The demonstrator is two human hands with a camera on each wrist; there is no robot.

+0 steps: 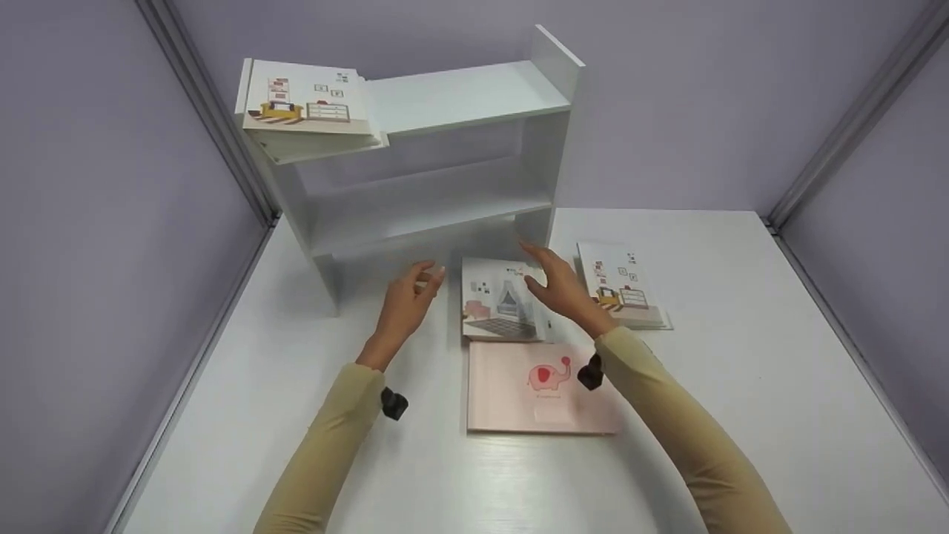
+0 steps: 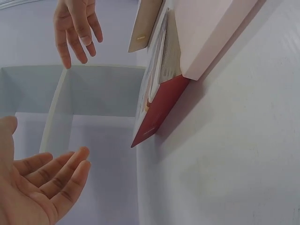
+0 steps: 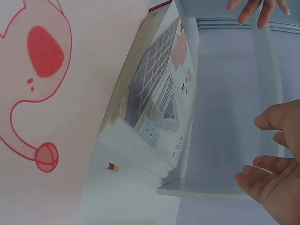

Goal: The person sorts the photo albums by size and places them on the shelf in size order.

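Note:
My left hand [image 1: 404, 302] hovers left of a white book [image 1: 489, 300] with a nursery picture, its fingers loosely bent and holding nothing. Over that book's right side is my right hand [image 1: 567, 289], also holding nothing, thumb and fingers spread apart. In the right wrist view the nursery book [image 3: 161, 101] lies on top of other books, beyond the pink book. A red cover [image 2: 161, 110] pokes out beneath it in the left wrist view. Nearer to me, a pink book [image 1: 504, 389] with a red elephant lies flat on the table.
A white two-tier shelf [image 1: 460, 96] stands at the back of the table. On its upper left lies a stack of books [image 1: 308, 96] with a furniture picture. Another small pile of books [image 1: 619, 285] sits right of my right hand. Pale walls [image 1: 704, 111] enclose the table.

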